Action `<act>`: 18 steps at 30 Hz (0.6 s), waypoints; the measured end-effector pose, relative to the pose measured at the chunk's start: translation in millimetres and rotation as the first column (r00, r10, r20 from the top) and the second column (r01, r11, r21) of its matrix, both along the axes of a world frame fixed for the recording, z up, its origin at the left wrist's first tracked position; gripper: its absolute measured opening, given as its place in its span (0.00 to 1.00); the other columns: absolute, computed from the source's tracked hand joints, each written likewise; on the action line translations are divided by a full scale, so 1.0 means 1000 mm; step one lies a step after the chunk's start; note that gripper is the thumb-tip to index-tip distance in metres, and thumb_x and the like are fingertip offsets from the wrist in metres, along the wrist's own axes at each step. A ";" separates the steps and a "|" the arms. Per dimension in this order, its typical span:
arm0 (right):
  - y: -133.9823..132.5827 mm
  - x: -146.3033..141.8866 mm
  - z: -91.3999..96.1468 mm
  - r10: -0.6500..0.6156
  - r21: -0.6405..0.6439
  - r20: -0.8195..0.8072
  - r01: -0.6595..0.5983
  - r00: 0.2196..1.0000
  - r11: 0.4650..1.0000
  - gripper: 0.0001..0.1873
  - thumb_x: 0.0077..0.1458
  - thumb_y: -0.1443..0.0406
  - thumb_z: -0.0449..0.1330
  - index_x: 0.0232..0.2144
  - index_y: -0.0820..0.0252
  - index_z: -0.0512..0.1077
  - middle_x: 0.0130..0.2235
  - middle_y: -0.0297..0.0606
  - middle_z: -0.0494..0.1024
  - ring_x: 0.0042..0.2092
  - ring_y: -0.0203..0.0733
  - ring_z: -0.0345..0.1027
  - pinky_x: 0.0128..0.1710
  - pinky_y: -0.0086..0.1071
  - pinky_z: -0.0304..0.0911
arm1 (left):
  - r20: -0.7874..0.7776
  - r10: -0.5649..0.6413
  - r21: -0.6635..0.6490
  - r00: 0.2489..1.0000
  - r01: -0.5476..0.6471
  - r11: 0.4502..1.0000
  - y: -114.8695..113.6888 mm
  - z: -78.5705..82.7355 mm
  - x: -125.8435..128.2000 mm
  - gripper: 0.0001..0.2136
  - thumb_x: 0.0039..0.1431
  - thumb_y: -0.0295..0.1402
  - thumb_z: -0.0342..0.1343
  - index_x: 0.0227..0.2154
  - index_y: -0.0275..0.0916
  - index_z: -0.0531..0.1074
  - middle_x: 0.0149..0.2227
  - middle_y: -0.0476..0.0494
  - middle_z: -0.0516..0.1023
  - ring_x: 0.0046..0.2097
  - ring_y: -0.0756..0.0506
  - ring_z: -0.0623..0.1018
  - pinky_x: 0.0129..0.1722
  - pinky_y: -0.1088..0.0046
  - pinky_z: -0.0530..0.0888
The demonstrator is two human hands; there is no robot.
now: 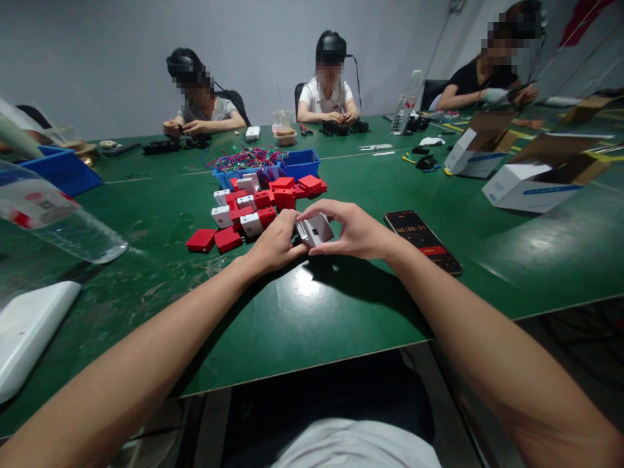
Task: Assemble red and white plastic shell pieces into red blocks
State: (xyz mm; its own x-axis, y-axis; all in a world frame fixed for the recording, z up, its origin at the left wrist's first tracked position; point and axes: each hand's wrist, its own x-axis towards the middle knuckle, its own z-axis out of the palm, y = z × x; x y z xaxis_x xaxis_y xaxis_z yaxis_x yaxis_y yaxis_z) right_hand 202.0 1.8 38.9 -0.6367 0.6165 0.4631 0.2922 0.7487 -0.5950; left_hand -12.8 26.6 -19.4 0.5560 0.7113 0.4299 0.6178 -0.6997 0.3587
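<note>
Left hand (275,244) and right hand (353,231) pinch 1 white block (316,229), fingertips closed on it; even pressure both sides looks wise.

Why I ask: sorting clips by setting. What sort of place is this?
Likely an assembly workshop: people seated around a green table, a pile of red and white blocks, a bin of wires.

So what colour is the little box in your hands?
The little box is mostly white, with a greyish side; the head view shows it best.
</note>
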 end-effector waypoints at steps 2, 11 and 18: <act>0.001 0.003 0.002 -0.014 0.047 0.029 0.013 0.999 0.999 0.22 0.47 0.67 0.68 0.47 0.58 0.73 0.47 0.40 0.78 0.47 0.45 0.72 0.47 0.36 0.64 | 0.023 0.029 -0.005 0.999 -0.029 1.000 0.000 0.001 0.001 0.21 0.54 0.42 0.60 0.46 0.37 0.64 0.44 0.38 0.70 0.47 0.38 0.73 0.48 0.58 0.73; 0.010 0.012 -0.011 -0.182 0.102 0.196 0.164 0.964 0.981 0.25 0.44 0.74 0.64 0.47 0.57 0.71 0.48 0.42 0.76 0.47 0.45 0.70 0.46 0.36 0.64 | 0.087 0.134 -0.022 0.987 -0.132 0.991 -0.010 0.010 0.004 0.23 0.53 0.42 0.63 0.46 0.39 0.61 0.44 0.41 0.73 0.43 0.43 0.76 0.44 0.65 0.74; 0.019 0.013 -0.023 -0.282 0.016 0.267 0.288 0.921 0.957 0.34 0.43 0.74 0.67 0.54 0.56 0.68 0.41 0.39 0.78 0.40 0.44 0.71 0.40 0.34 0.63 | -0.001 0.049 -0.069 0.999 -0.049 0.996 -0.008 0.009 0.002 0.21 0.56 0.47 0.60 0.45 0.38 0.65 0.42 0.40 0.74 0.41 0.42 0.77 0.39 0.66 0.73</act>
